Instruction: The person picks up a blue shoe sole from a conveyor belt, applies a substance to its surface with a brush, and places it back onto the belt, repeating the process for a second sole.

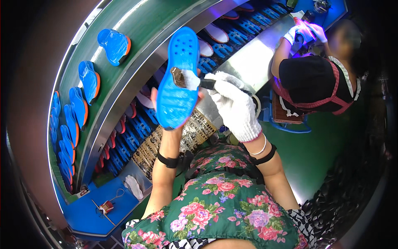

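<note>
My bare left hand [154,98] grips a blue shoe sole [176,101] from beneath. Its fingers show at both edges, while the palm is hidden. The sole has small round holes at its upper end and a wet-looking shine at its lower end. In a white knit glove, my right hand [236,108] closes round the dark handle of a flat brush [190,80]. The brown bristles lie over the middle of the sole and seem to touch it.
Several blue soles with orange edges [89,81] lie on a green conveyor belt [137,25] at left. Below it, blue racks [132,133] hold shoe parts. A blue table [87,216] bears a white glove [133,186]. A co-worker [311,79] sits at right under purple light.
</note>
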A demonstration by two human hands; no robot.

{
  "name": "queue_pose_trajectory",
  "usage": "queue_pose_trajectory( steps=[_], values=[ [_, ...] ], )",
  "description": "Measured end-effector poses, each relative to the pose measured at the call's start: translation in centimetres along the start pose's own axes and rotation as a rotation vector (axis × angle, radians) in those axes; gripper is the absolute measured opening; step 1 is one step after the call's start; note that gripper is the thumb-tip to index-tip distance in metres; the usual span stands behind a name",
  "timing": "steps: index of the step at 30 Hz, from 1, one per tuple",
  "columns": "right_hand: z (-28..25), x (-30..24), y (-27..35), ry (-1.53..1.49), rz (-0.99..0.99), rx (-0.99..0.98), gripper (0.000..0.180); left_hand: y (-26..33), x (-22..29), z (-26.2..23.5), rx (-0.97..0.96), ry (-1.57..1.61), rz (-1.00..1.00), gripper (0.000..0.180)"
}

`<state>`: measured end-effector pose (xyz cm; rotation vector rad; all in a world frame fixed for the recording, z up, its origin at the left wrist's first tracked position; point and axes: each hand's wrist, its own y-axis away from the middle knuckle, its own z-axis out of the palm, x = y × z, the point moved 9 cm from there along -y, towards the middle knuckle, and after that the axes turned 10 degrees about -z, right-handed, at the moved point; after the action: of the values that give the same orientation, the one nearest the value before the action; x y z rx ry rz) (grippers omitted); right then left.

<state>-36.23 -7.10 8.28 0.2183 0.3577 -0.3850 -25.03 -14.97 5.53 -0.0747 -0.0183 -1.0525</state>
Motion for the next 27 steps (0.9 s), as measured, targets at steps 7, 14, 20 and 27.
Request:
queue_pose_trajectory(
  steps=[7, 14, 20, 27],
  values=[
    [2.7, -3.7, 1.8, 1.018, -0.418, -0.295, 0.018, 4.3, -6.4, -4.4, 0.1, -0.025, -0.077, 0.107],
    [8.1, -4.6, 4.4, 1.513, -1.141, -0.737, 0.027, 5.7, -8.0, -5.2, -0.059, 0.175, -0.183, 0.084],
    [6.9, -3.4, 7.0, 1.555, -1.215, -0.802, 0.04, 8.1, -6.9, -12.0, 0.331, -0.291, -0.076, 0.075],
    [5.2, -3.7, 5.4, 1.409, -0.934, -0.569, 0.032, 7.2, -6.5, -11.7, 0.217, -0.021, -0.071, 0.075]
  ],
)
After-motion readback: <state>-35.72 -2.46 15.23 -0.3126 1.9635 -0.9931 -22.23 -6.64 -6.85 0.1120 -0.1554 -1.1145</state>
